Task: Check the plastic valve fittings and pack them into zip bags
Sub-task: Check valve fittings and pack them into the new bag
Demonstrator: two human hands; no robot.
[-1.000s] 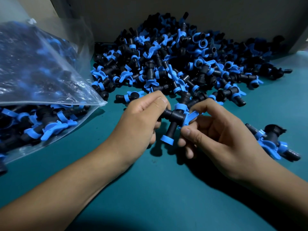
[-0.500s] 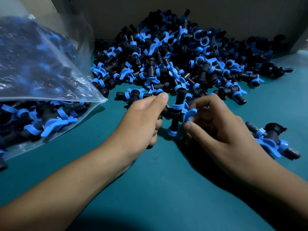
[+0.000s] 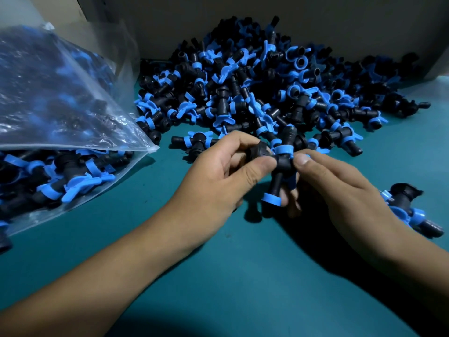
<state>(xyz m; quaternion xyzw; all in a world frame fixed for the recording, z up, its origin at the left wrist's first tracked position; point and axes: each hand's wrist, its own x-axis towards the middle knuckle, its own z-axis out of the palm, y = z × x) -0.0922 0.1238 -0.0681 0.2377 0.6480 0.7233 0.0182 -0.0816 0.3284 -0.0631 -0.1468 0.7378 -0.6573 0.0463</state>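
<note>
A black valve fitting [image 3: 281, 164] with blue rings and a blue handle hangs just above the teal table, held between both hands. My left hand [image 3: 218, 176] pinches its black threaded end with thumb and fingers. My right hand [image 3: 340, 188] pinches the other side at the blue handle, its lower fingers curled under the stem. Behind them lies a large heap of the same fittings [image 3: 255, 88]. A clear zip bag [image 3: 63, 132], partly filled with fittings, lies at the left with its mouth toward the hands.
Two loose fittings [image 3: 410, 210] lie on the teal table [image 3: 243, 276] beside my right wrist. A grey wall [image 3: 364, 25] closes off the back behind the heap. One fitting [image 3: 192, 142] lies apart at the heap's front edge, near my left hand.
Both hands turned the fitting and lifted it slightly; my left thumb now shows on the near side of its threaded end, and my right thumb has moved up to the body.
</note>
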